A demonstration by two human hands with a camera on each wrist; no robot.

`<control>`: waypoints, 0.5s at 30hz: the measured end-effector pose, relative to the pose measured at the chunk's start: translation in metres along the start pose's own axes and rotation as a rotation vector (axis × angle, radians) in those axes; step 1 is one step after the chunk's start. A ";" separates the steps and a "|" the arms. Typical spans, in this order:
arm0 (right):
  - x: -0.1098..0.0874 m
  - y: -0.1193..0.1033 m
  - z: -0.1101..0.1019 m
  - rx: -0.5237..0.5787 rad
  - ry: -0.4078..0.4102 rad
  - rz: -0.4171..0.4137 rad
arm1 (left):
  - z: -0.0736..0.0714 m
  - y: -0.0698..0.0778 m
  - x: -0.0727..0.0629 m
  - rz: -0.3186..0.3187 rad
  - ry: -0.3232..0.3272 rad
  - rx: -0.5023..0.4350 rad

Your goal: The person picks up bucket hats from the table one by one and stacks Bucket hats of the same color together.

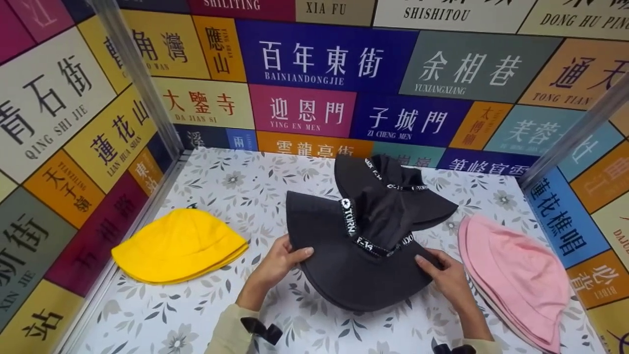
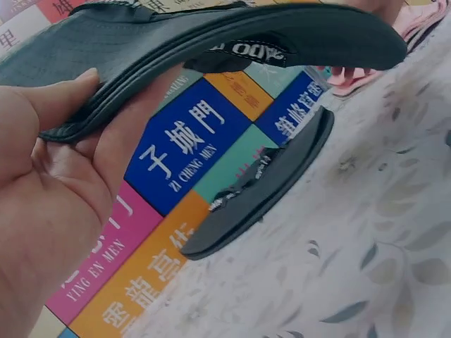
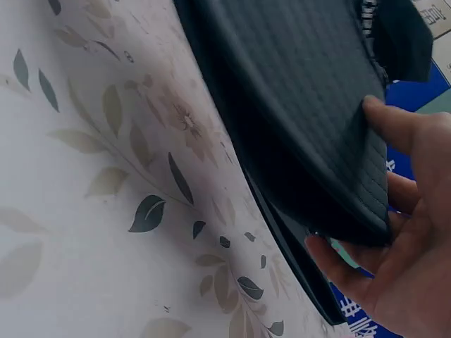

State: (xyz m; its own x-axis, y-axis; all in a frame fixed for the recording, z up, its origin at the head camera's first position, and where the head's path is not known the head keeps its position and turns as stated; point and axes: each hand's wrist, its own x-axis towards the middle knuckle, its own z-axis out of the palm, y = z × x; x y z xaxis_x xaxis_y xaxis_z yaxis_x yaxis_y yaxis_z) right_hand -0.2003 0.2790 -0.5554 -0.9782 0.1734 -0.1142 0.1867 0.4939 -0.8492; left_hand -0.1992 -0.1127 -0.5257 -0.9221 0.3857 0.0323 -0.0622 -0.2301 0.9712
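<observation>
Both hands hold a black wide-brimmed hat (image 1: 363, 275) by its brim above the table. Its band carries white lettering. My left hand (image 1: 276, 263) pinches the left side of the brim, thumb on top and fingers beneath, as the left wrist view also shows. On the other side, my right hand (image 1: 444, 275) grips the brim; in the right wrist view the thumb (image 3: 394, 123) lies on the upper face and fingers curl under the edge. Behind the held hat lies a second black hat (image 1: 432, 206), partly covered by it in the head view.
A yellow bucket hat (image 1: 179, 248) lies at the left of the flower-patterned table (image 1: 162, 314). At the right, pink bucket hats (image 1: 521, 280) appear stacked, close to my right hand. Walls with colourful street-name panels (image 1: 327, 59) enclose the back and both sides.
</observation>
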 end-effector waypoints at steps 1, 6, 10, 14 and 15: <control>0.000 0.001 -0.002 0.009 0.008 0.005 | 0.000 -0.002 0.000 -0.018 0.023 -0.013; -0.002 0.002 -0.012 0.104 0.093 -0.034 | -0.005 -0.006 0.002 -0.078 0.159 -0.027; -0.003 0.001 -0.016 0.113 0.141 -0.057 | -0.011 -0.005 0.004 -0.086 0.210 0.027; -0.004 0.000 -0.018 0.107 0.160 -0.054 | -0.015 -0.005 0.005 -0.102 0.178 0.029; -0.004 -0.001 -0.018 0.105 0.163 -0.050 | -0.016 -0.007 0.005 -0.113 0.167 0.005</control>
State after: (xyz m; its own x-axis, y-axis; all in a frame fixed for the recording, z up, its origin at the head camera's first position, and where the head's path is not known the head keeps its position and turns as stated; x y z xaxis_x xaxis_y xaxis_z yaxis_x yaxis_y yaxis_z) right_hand -0.1950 0.2935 -0.5445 -0.9569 0.2902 0.0072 0.1192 0.4153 -0.9018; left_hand -0.2097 -0.1236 -0.5357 -0.9599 0.2550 -0.1167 -0.1677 -0.1888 0.9676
